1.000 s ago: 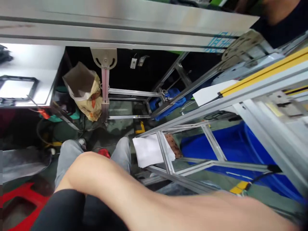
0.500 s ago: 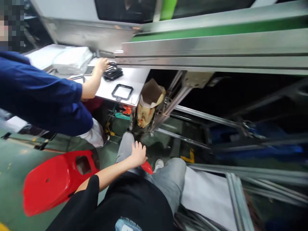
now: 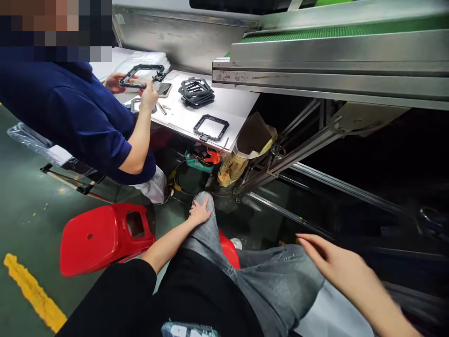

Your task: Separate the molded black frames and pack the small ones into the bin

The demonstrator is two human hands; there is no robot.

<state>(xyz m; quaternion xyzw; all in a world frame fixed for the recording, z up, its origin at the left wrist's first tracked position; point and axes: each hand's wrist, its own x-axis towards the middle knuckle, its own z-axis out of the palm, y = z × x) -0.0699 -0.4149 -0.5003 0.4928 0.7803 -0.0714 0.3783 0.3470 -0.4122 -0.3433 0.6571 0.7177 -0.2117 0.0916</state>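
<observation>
My left hand [image 3: 200, 211] lies on the left knee of my grey jeans [image 3: 201, 234], fingers spread, holding nothing. Beside my right knee [image 3: 298, 267], my right hand [image 3: 335, 260] is held out with thumb and forefinger apart; the other fingers are mostly hidden, and nothing shows in it. To the left, a co-worker in a dark blue shirt [image 3: 94, 117] holds a black rectangular frame [image 3: 142, 85] up in both hands. On the white table [image 3: 175, 122] are a stack of similar black frames [image 3: 197, 93] and a single black frame [image 3: 211, 128] near the front edge.
A red stool [image 3: 91, 238] stands on the green floor at left. The conveyor [image 3: 315, 61] with aluminium sides runs across the upper right. A brown paper bag [image 3: 231, 169] stands below the table corner. A phone [image 3: 164, 89] lies on the table.
My right hand has come into view at the right knee. My left hand has settled on the left knee. The co-worker's hand has left the stack, and both hands now hold a frame.
</observation>
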